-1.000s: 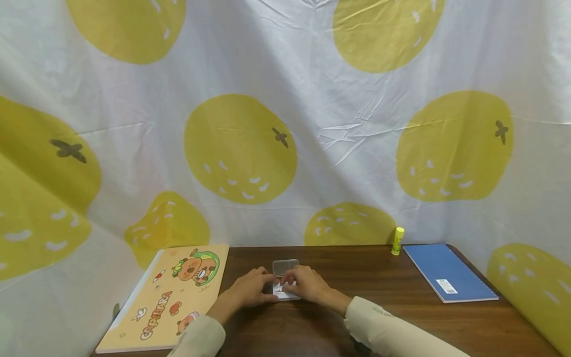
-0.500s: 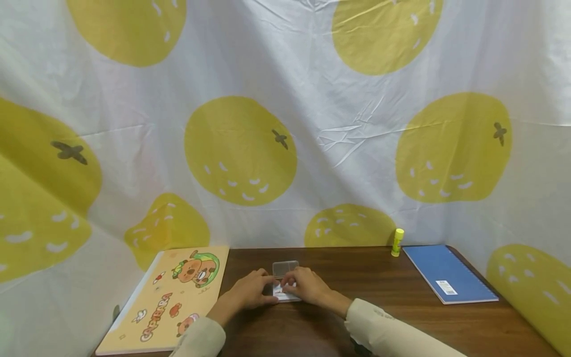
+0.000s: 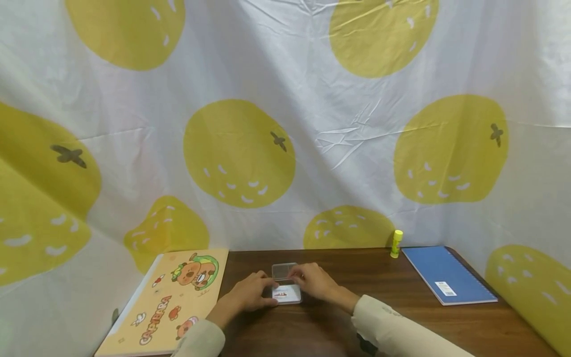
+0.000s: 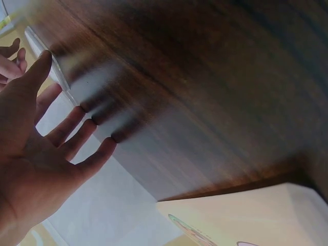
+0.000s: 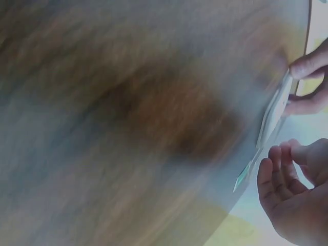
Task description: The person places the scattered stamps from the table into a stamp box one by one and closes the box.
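A small clear plastic card case [image 3: 294,302] lies unfolded on the dark wooden table, a white card [image 3: 287,293] with a small red print inside it. Its transparent lid [image 3: 280,270] is folded back, away from the person. My left hand [image 3: 252,291] holds the case at its left side between thumb and index finger. The other left fingers spread out over the tabletop in the left wrist view. My right hand [image 3: 317,282] is at the right of the lid, fingers loosely bent and fingertips overlapping the lid's near edge. In the right wrist view, those fingertips sit close to the thumb.
A large cream capybara-print book [image 3: 167,302] lies along the left side. At the back right stands a yellow glue stick [image 3: 396,244], beside a blue notebook [image 3: 448,275] with a white label. A fruit-print curtain [image 3: 339,173] encloses the back and sides.
The right hand has moved from over the card back to the lid, uncovering the card. The left hand stays at the case's left side.
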A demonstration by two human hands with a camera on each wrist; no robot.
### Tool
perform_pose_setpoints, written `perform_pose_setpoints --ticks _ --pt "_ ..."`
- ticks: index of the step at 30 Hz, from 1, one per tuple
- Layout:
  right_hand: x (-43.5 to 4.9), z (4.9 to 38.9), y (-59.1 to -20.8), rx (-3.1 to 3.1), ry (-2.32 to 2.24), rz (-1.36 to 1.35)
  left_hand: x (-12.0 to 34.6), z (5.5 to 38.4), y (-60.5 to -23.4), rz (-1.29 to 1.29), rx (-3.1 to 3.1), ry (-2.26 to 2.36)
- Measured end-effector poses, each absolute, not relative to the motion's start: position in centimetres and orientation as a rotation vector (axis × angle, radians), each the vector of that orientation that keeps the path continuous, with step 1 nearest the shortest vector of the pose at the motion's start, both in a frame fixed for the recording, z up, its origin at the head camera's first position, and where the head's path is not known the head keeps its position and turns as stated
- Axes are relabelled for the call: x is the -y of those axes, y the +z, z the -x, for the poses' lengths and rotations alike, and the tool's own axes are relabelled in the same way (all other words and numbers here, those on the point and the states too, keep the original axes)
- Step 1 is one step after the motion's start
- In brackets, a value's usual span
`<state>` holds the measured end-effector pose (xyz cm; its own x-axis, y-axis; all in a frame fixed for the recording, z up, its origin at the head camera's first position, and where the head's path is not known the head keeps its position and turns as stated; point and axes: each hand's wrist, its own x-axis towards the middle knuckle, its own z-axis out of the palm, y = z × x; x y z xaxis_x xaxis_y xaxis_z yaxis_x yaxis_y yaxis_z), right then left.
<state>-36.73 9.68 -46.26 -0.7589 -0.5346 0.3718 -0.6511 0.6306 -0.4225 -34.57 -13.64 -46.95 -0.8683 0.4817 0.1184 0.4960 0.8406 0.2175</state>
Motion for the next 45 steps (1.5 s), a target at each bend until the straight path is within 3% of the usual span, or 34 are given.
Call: perform_pose_setpoints --ticks 25,45 --pt "-13.4 38.5 -46.7 2.679 0.712 -0.899 13.4 34.3 -46.7 0.793 2.938 -0.37" --pt "-13.8 36.9 -47.6 2.668 0.616 -1.015 13.5 34.2 -46.7 0.813 2.921 -0.369"
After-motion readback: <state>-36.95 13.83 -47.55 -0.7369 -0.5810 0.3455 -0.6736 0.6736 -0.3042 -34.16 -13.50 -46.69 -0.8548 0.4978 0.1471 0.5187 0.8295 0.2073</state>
